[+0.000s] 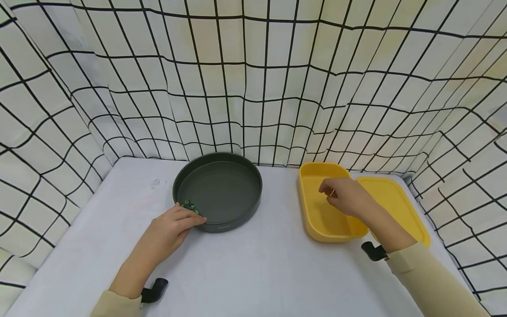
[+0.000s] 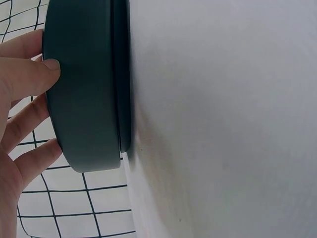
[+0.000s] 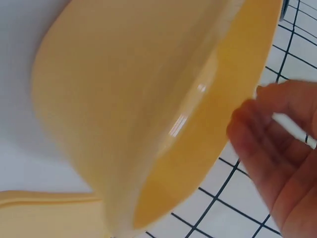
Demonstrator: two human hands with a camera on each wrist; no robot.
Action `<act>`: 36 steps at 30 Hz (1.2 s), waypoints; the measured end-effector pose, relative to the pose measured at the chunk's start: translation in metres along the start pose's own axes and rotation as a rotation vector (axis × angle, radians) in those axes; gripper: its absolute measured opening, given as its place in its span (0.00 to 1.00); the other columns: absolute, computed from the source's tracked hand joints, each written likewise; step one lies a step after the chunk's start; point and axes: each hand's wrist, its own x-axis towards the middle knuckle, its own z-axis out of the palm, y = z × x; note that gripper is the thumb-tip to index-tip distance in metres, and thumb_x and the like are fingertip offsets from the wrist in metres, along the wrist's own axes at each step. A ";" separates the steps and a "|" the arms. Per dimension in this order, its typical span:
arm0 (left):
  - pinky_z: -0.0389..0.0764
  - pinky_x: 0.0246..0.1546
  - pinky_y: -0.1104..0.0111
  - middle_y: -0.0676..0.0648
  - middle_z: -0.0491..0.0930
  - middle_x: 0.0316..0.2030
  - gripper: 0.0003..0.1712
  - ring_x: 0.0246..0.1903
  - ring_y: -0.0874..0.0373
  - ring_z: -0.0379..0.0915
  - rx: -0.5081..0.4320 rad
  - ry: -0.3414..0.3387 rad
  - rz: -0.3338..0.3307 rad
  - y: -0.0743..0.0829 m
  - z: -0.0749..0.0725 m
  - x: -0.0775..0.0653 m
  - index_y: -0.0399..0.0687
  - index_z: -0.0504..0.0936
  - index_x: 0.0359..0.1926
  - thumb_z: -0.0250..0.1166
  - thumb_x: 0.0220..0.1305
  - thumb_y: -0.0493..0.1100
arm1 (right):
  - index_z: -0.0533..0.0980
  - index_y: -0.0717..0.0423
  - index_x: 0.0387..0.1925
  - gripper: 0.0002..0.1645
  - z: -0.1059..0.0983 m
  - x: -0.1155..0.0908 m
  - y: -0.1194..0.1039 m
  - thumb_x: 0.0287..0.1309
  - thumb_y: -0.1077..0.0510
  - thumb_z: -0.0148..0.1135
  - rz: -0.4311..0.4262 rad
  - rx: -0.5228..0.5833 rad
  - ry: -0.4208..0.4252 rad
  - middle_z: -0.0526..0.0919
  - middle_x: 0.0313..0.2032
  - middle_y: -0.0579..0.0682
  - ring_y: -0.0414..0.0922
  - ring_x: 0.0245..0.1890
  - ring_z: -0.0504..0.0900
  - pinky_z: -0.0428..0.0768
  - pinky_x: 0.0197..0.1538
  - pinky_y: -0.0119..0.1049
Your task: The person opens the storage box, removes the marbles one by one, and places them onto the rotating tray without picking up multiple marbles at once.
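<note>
A round dark grey-green pan (image 1: 219, 191) stands on the white table. My left hand (image 1: 174, 226) holds its near-left rim; in the left wrist view the thumb (image 2: 44, 79) presses the outer wall and the fingers reach over the rim. Beside those fingers, inside the pan, lie several small shiny green and blue marble-like pieces (image 1: 192, 208). Above a yellow rectangular container (image 1: 310, 220) hovers my right hand (image 1: 350, 198), its fingers curled and the thumb tip close against them. Nothing shows between the fingertips. Part of the container's floor is hidden by this hand.
A flat yellow lid (image 1: 408, 211) lies just right of the container. Black netting (image 1: 253, 97) over white sheets walls the table at the back and both sides. Bare white tabletop (image 1: 273, 264) lies between the pan and the container and in front of them.
</note>
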 end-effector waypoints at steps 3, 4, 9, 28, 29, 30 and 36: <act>0.63 0.73 0.63 0.57 0.85 0.40 0.25 0.46 0.52 0.82 0.005 -0.001 -0.006 0.000 0.000 0.000 0.54 0.89 0.42 0.73 0.47 0.23 | 0.81 0.55 0.46 0.15 -0.001 -0.002 0.004 0.56 0.68 0.61 0.068 -0.052 -0.021 0.84 0.38 0.51 0.48 0.38 0.80 0.84 0.44 0.45; 0.64 0.73 0.62 0.57 0.85 0.40 0.25 0.46 0.52 0.82 0.005 -0.001 -0.005 0.000 -0.001 0.001 0.54 0.90 0.42 0.73 0.47 0.23 | 0.81 0.55 0.46 0.15 -0.001 -0.002 0.005 0.56 0.68 0.61 0.088 -0.063 -0.034 0.84 0.39 0.52 0.49 0.37 0.80 0.84 0.44 0.46; 0.64 0.72 0.65 0.57 0.86 0.40 0.25 0.46 0.53 0.82 0.012 0.007 -0.004 0.001 -0.001 0.001 0.54 0.90 0.42 0.73 0.45 0.23 | 0.80 0.56 0.49 0.16 0.003 -0.002 0.009 0.57 0.66 0.64 0.161 -0.124 -0.079 0.84 0.41 0.55 0.51 0.37 0.80 0.84 0.45 0.48; 0.74 0.63 0.51 0.58 0.85 0.40 0.25 0.46 0.57 0.81 0.033 -0.014 -0.025 0.004 0.000 0.001 0.55 0.90 0.42 0.74 0.46 0.23 | 0.77 0.61 0.58 0.20 0.027 0.002 0.025 0.66 0.65 0.53 0.298 -0.158 -0.190 0.82 0.42 0.60 0.53 0.34 0.75 0.78 0.40 0.44; 0.75 0.63 0.51 0.58 0.85 0.40 0.25 0.46 0.57 0.81 0.034 -0.015 -0.024 0.004 0.000 0.001 0.56 0.90 0.42 0.74 0.46 0.24 | 0.77 0.61 0.57 0.19 0.027 0.002 0.025 0.66 0.65 0.53 0.290 -0.166 -0.178 0.83 0.43 0.61 0.53 0.34 0.75 0.79 0.41 0.46; 0.75 0.62 0.51 0.58 0.85 0.40 0.25 0.46 0.57 0.81 0.035 -0.016 -0.024 0.004 0.000 0.001 0.56 0.90 0.42 0.74 0.46 0.24 | 0.77 0.61 0.57 0.19 0.027 0.003 0.026 0.66 0.65 0.53 0.281 -0.173 -0.167 0.83 0.44 0.61 0.53 0.34 0.75 0.80 0.41 0.47; 0.75 0.62 0.51 0.58 0.85 0.40 0.26 0.46 0.57 0.81 0.041 -0.016 -0.026 0.004 0.000 0.002 0.56 0.90 0.42 0.75 0.45 0.24 | 0.79 0.62 0.54 0.16 0.030 0.008 0.028 0.68 0.65 0.53 0.237 -0.192 -0.116 0.83 0.43 0.61 0.52 0.34 0.75 0.80 0.42 0.46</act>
